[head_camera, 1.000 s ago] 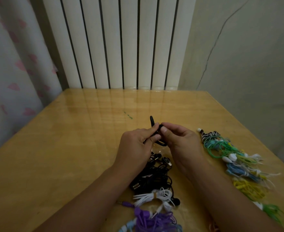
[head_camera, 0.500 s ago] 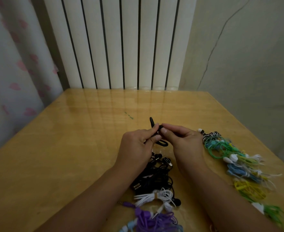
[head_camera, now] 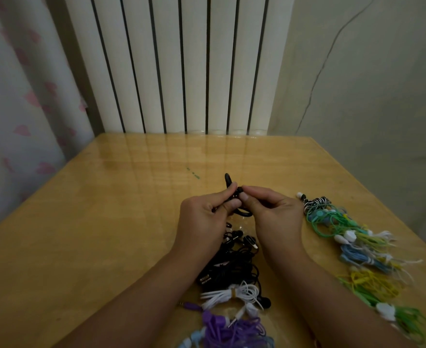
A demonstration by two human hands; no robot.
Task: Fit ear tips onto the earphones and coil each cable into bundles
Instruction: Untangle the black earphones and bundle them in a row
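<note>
While the left hand (head_camera: 204, 217) and the right hand (head_camera: 272, 217) pinch together the black earphone (head_camera: 232, 190) between their fingertips, its hook end stands upright above them.

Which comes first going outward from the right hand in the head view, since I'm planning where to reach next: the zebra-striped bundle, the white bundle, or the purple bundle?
From the right hand:
1. zebra-striped bundle, just to its right, at the far end of the colourful row.
2. white bundle, nearer the person, between the forearms.
3. purple bundle, at the bottom edge, past the white one.
</note>
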